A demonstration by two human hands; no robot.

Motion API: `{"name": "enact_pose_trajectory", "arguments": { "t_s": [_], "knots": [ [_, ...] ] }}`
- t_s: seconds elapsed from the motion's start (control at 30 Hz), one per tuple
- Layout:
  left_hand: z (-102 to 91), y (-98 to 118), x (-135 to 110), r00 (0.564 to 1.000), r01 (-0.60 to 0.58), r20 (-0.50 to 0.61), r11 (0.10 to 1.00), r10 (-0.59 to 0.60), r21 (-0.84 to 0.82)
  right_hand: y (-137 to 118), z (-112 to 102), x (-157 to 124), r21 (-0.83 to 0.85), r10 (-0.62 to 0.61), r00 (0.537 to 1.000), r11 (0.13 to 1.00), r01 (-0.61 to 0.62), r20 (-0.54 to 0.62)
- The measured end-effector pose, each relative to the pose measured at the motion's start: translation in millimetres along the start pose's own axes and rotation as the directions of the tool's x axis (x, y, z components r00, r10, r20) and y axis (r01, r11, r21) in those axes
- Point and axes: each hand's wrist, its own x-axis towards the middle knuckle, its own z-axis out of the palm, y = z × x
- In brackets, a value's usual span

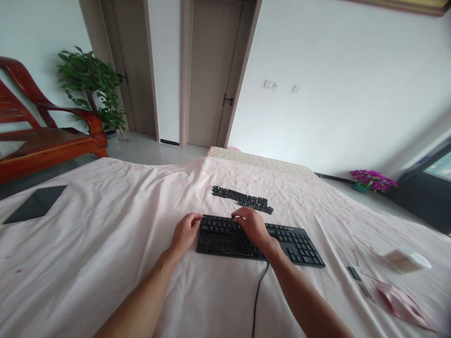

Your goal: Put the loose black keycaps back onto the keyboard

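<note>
A black keyboard (246,237) lies on the pale pink cloth, part of its left side showing bare switch positions without caps. At its far left corner, my left hand (186,231) has thumb and index finger pinched against the edge. My right hand (252,226) reaches over the middle of the keyboard, its thumb and fingertips closed at the far row on what looks like a small dark keycap (233,217). Just beyond the keyboard, several loose black keycaps (237,193) lie in staggered rows. A black cable (260,293) runs from the near edge toward me.
On the cloth (116,244) a dark tablet (35,204) lies far left. To the right are a small dark-handled tool (355,273), a clear pack of cotton swabs (405,259) and a pink cloth piece (401,303). A wooden chair (52,126) stands beyond at left.
</note>
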Motion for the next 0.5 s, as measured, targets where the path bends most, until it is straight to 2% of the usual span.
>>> {"name": "enact_pose_trajectory", "arguments": {
  "t_s": [0.13, 0.23, 0.5],
  "knots": [
    [1.0, -2.4, 0.1, 1.000, -0.005, -0.009, 1.000, 0.005, 0.016, -12.0, -3.5, -29.7, -0.011, -0.029, 0.999, 1.000, 0.028, -0.041],
    [1.6, -3.1, 0.0, 1.000, -0.008, -0.012, 1.000, 0.009, 0.028, -19.1, -2.2, -41.9, -0.063, -0.028, 0.999, 0.998, 0.025, -0.044],
    [1.3, -3.3, -0.3, 1.000, -0.026, -0.015, 0.999, 0.027, 0.032, -23.9, 8.2, -45.4, -0.173, -0.053, 0.997, 0.984, 0.044, -0.050]
  ]
}}
